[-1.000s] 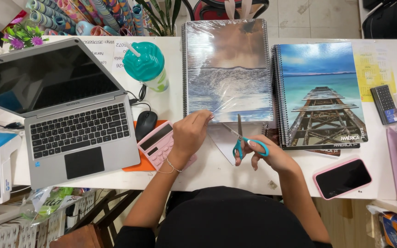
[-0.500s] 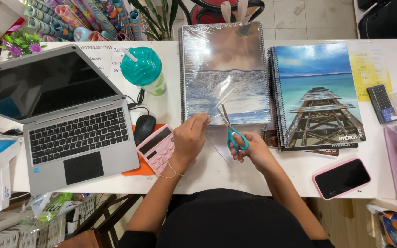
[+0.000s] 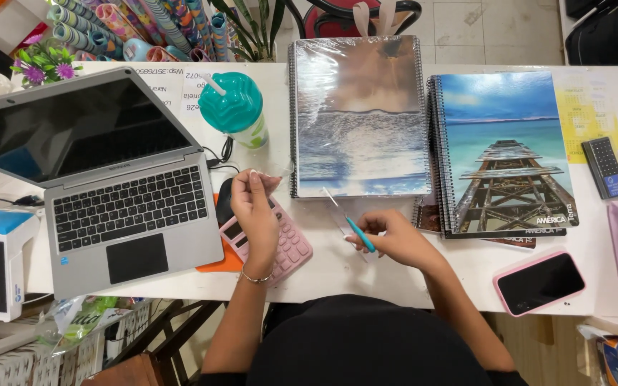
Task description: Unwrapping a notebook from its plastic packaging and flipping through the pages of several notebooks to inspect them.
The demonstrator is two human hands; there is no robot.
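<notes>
The white table carries everything in view. The open laptop sits to the outer side of the left hand, with its keyboard close to that hand's wrist. Two spiral notebooks lie beyond the hands: the wrapped notebook directly ahead of both hands, and the pier-cover notebook ahead of and outward from the right hand, its near edge just beside the right knuckles. The teal-lidded cup stands ahead of the left hand, near its fingertips. The pink-cased phone lies outward of the right forearm, well apart from the hand. The pink calculator rests under and beside the left hand, between the two hands.

The left hand is raised, its fingers pinched on a strip of clear plastic film, which extends toward the wrapped notebook's near left corner. The right hand is curled closed around the scissors; the teal handle shows at the fingers and the blades angle up and leftward toward the wrapped notebook's near edge. Whether the blades touch the film cannot be determined.
</notes>
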